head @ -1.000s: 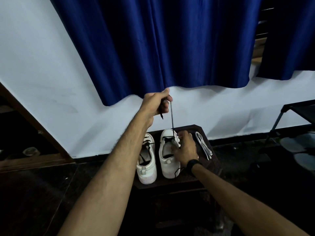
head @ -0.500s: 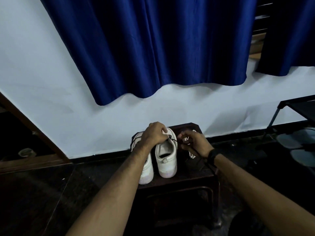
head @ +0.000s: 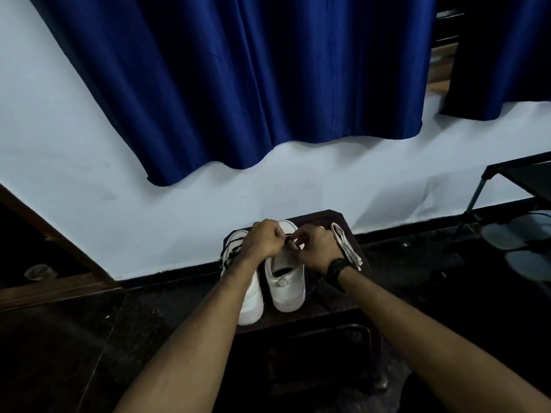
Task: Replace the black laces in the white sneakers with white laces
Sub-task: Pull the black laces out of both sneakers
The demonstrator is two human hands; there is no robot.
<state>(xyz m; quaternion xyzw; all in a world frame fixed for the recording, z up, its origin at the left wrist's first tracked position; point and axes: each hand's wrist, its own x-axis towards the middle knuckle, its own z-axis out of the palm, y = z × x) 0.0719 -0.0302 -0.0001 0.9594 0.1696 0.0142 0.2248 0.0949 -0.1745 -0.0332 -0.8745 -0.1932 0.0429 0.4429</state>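
Head view: left hand [head: 264,241] and right hand [head: 313,248], fingers curled, meet over the right sneaker [head: 284,278], both pinching its thin black lace [head: 288,239]. Left sneaker [head: 252,302], smooth white, lies under the left forearm, black-laced. Flat white laces [head: 347,248] lie just right of the right hand on the dark wooden stool [head: 334,305].
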